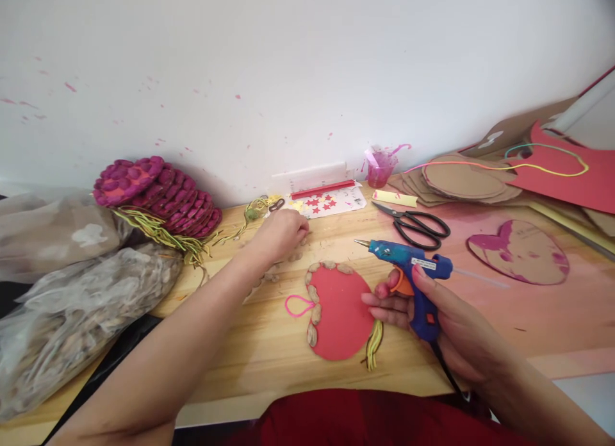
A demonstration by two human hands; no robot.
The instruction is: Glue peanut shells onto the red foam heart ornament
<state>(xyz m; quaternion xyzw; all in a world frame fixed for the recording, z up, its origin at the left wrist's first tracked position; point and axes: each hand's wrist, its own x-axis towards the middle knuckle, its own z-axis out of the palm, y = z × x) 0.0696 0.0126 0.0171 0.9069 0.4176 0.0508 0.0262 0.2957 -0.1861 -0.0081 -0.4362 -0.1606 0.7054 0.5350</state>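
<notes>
Right grip (pixel 450 321) holds glue gun (pixel 403 257) beside red heart (pixel 340 311).

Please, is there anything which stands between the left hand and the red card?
Nothing visible blocks the way. Between the left hand and the red card, only small brown pieces lie low on the table, close by the hand. The pink loop lies off to one side.

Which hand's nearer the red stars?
Left. The left hand is just left of the red stars; the right hand, holding the glue gun, is farther off, rightward and closer to the wearer.
</notes>
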